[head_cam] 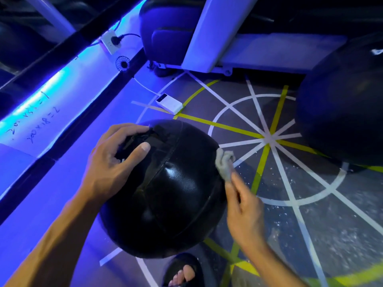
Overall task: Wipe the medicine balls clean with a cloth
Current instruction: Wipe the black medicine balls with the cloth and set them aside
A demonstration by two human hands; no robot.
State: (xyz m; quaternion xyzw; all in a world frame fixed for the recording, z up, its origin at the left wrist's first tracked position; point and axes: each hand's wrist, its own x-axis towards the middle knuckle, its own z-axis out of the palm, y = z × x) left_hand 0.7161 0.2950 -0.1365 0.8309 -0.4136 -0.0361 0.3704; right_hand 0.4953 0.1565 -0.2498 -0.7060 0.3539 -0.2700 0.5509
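Blurred right hand (pixel 242 206) wipes the medicine ball (pixel 163 189).
Its grip on the grey cloth (pixel 224 164) is smeared; left hand (pixel 116 162) clutches the ball's top.

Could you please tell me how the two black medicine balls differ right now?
The near ball is being handled: the left hand grips its top and the right hand holds a cloth against its side; the far ball sits untouched. The near ball shows fully, the far one is cropped. Both are black and rest on the taped floor.

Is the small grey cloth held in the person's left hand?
No, the small grey cloth is in the right hand, against the side of the large black medicine ball, while the left hand grips the ball's top.
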